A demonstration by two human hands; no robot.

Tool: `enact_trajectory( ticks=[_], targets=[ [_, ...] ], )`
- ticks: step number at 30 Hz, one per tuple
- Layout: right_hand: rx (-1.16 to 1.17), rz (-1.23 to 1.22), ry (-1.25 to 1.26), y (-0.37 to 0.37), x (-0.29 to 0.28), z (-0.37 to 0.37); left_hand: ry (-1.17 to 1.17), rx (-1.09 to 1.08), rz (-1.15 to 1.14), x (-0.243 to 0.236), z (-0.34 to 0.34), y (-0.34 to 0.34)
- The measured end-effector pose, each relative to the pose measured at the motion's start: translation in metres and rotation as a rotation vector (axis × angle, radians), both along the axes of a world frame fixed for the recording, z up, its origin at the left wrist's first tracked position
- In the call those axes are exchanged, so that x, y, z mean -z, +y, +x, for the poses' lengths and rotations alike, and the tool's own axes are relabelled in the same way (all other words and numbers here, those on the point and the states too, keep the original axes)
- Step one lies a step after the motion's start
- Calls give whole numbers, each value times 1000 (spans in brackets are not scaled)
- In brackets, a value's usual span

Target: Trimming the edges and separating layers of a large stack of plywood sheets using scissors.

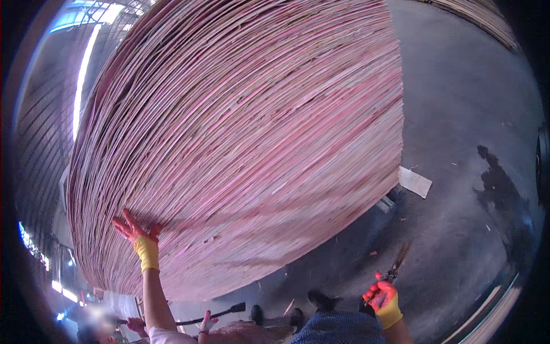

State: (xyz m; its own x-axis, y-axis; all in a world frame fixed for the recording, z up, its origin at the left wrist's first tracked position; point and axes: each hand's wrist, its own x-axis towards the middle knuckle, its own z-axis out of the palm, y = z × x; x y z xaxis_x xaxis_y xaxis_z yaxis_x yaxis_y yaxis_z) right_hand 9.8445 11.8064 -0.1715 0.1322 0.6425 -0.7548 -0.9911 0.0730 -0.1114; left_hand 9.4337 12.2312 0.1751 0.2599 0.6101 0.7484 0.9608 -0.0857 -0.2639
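Note:
A tall stack of thin wood veneer sheets [258, 143] with pinkish edges fills the middle of the view. My left hand [137, 230], in a yellow glove with a red palm and fingers, lies against the stack's side with its fingers spread. Lower right, my right hand [384, 298] wears a matching glove and is closed round the dark handle of a hand tool [400, 259]. Its narrow, rusty brown blade points up and away from the stack; I cannot tell exactly which tool it is.
At the lower left a co-worker's hands [207, 322] hold a long dark bar [232, 309] with a flat end. A pale board piece [415, 182] sticks out by the stack's lower corner. A dark stain [498, 183] marks the grey floor. More sheets [481, 20] lie far right.

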Motion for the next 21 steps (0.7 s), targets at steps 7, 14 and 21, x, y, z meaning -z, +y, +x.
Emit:
enact_trajectory(
  ticks=[7,14,21],
  targets=[
    [-27,-3,42,-4,19,-8,23,0,19,0,-11,12],
    [-16,-52,80,-15,37,-22,32,49,24,3,-19,9],
    [2,-85,114,-20,39,-26,60,109,26,4,-28,14]
  ],
)
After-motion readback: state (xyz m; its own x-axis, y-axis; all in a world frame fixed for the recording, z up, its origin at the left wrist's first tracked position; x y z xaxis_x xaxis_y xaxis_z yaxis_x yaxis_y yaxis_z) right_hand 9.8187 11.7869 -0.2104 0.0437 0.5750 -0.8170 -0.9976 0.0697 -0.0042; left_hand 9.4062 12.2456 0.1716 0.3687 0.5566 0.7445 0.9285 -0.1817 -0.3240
